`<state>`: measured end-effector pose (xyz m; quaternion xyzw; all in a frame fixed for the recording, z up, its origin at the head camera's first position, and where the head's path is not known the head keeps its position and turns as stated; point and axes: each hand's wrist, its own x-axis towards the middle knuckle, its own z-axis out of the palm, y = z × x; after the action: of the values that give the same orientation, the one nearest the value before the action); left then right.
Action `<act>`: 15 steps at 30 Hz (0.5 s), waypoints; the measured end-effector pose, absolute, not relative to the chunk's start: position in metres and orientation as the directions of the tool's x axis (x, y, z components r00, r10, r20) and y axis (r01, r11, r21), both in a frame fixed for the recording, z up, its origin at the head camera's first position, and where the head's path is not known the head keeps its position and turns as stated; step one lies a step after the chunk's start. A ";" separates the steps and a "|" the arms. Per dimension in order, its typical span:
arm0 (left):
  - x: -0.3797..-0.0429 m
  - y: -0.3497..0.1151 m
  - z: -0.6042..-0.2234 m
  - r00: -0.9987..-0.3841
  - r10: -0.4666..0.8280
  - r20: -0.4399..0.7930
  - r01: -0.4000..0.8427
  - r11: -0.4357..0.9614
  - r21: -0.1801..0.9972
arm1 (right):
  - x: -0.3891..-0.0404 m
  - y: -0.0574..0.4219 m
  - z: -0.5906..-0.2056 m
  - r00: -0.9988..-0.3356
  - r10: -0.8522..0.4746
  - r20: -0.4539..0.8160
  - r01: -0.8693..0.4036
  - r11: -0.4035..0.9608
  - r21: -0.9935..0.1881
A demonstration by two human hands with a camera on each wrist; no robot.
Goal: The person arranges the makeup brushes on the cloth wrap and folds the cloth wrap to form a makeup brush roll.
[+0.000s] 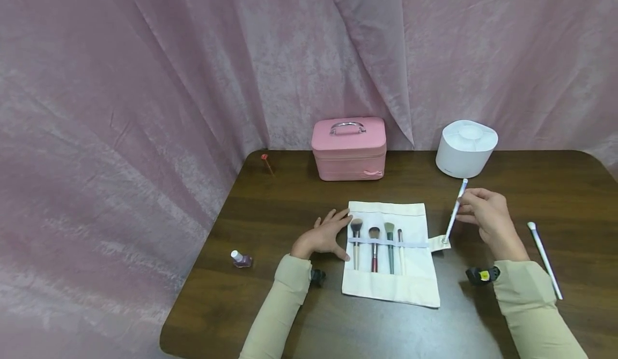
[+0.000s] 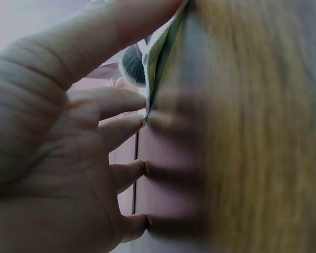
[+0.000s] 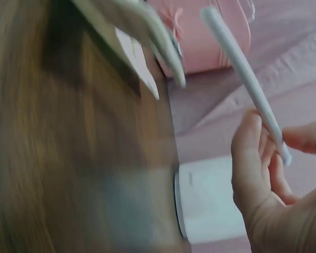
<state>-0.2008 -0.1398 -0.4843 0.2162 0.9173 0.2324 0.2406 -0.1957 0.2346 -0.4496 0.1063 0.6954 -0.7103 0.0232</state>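
An off-white fabric brush roll (image 1: 391,291) lies unfolded on the table, with several makeup brushes (image 1: 374,249) tucked under its lilac elastic band. My left hand (image 1: 323,238) rests at the roll's left edge, fingers spread and fairly straight. In the left wrist view its fingertips touch the table beside the cloth edge, close to a dark brush head (image 2: 131,67). Right of the roll, my right hand (image 1: 488,217) pinches a slim white makeup brush (image 3: 245,71) between thumb and fingers. Held tilted in the air, it overlaps the roll's small closing tab (image 1: 438,244) in the head view.
Another white-handled brush (image 1: 545,259) lies beside my right forearm. Along the back stand a pink vanity case (image 1: 350,160) and a white round-cornered organizer (image 1: 463,155). A nail polish bottle (image 1: 241,259) and a small red-topped tube (image 1: 267,163) are on the left.
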 end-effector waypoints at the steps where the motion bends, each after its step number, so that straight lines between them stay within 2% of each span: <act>1: -0.201 -0.140 -0.484 -0.791 0.509 -0.340 0.284 0.797 0.534 | -0.196 0.230 -0.450 -0.973 0.134 -0.185 0.181 -0.048 -0.982; 9: -0.199 -0.141 -0.483 -0.789 0.509 -0.344 0.272 0.792 0.546 | -0.200 0.204 -0.450 -0.954 0.233 -0.188 0.148 -0.180 -0.972; 15: -0.200 -0.140 -0.483 -0.791 0.506 -0.342 0.270 0.792 0.548 | -0.203 0.188 -0.456 -0.956 0.251 -0.149 0.133 -0.080 -0.988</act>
<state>-0.1999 -0.1400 -0.4833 0.2121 0.9147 0.2429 0.2435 -0.2030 0.1882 -0.4560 0.1418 0.6770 -0.7210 -0.0407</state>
